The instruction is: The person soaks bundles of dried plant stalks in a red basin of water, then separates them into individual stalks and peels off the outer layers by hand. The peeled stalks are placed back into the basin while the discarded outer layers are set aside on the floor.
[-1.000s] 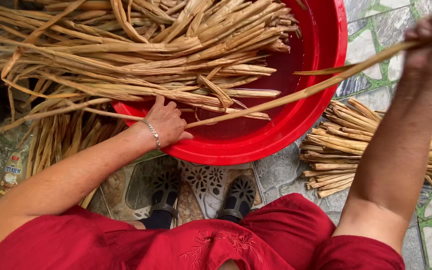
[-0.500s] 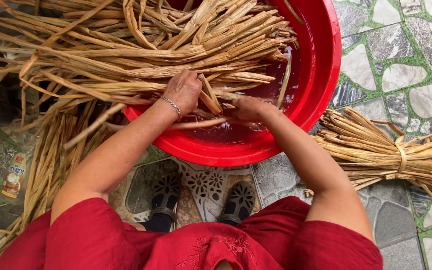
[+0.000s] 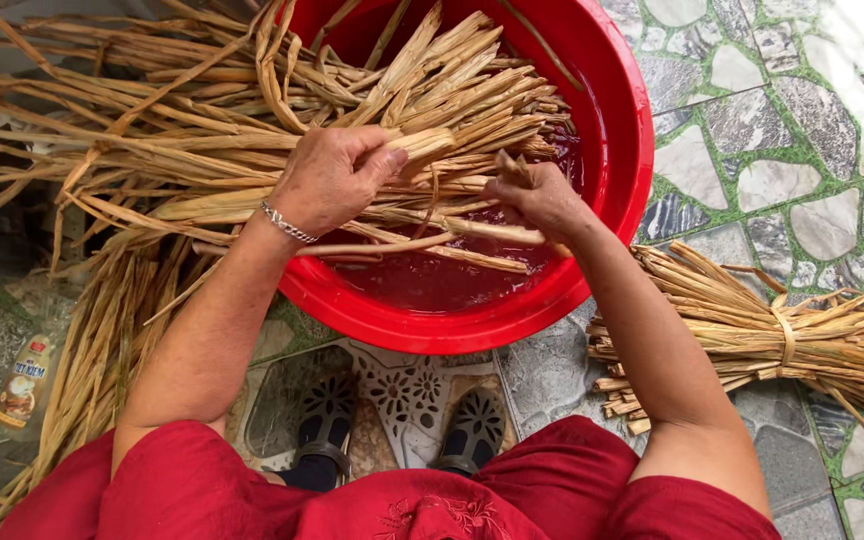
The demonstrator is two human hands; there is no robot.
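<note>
Inside basin rim (image 3: 642,150), fingers (image 3: 392,160) pinching reeds (image 3: 452,100)

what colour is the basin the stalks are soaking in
Bright red, seen clearly in the head view: the basin holding the dried stalks.

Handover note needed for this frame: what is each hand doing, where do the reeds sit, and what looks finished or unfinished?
Left hand: closed grip on dried reeds lying across the red basin.
Right hand: pinching a single reed over the reddish water.
Done: one tied bundle lies on the stone floor to the right.
Left: a large heap in the basin, plus loose reeds on the floor at left.
A small bottle lies far left.
</note>
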